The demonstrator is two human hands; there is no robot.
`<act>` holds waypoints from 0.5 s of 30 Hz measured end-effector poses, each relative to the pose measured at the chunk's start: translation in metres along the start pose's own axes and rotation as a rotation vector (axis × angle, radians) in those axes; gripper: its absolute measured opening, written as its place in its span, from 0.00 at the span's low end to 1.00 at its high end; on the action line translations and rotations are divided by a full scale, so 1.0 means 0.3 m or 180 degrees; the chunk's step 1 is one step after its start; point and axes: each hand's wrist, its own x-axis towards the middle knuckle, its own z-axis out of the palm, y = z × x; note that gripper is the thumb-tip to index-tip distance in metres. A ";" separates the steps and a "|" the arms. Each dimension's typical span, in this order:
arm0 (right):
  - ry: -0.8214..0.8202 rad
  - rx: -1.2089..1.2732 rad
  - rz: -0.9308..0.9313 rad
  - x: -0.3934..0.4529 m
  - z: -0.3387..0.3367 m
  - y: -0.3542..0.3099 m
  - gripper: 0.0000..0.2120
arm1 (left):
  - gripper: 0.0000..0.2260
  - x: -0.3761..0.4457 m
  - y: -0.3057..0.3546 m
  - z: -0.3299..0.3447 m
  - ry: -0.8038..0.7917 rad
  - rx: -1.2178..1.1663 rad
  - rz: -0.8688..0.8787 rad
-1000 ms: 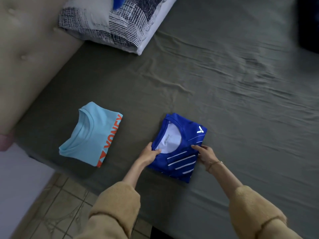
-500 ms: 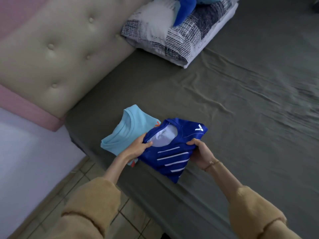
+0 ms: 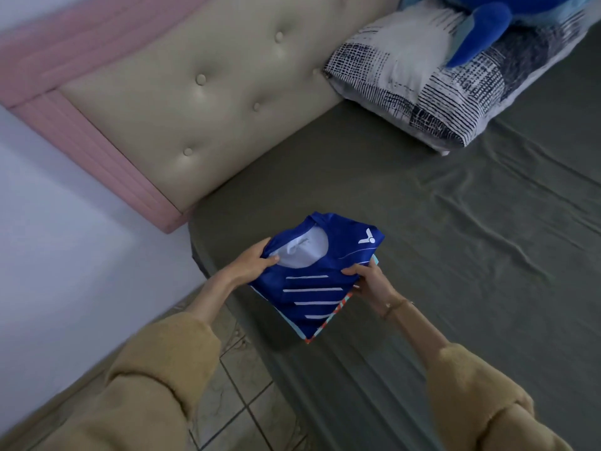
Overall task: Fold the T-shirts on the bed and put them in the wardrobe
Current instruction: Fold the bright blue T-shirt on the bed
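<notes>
Folded blue T-shirt stacked on the light-blue T-shirt, pinched by left hand and right hand at the bed corner near the headboard, collar toward headboard, long axis running collar to hem.

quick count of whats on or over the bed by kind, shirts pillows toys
Folded T-shirts: 2, the dark blue T-shirt stacked on the light blue T-shirt, gripped by the left hand and right hand
Pillows: 1, the patterned pillow
Plush toys: 1, the blue plush toy
Total: 4
</notes>
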 end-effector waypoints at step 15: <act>0.1301 -0.1440 0.0083 0.117 -0.071 0.049 0.19 | 0.04 0.095 -0.114 0.136 0.1190 0.0381 -0.0431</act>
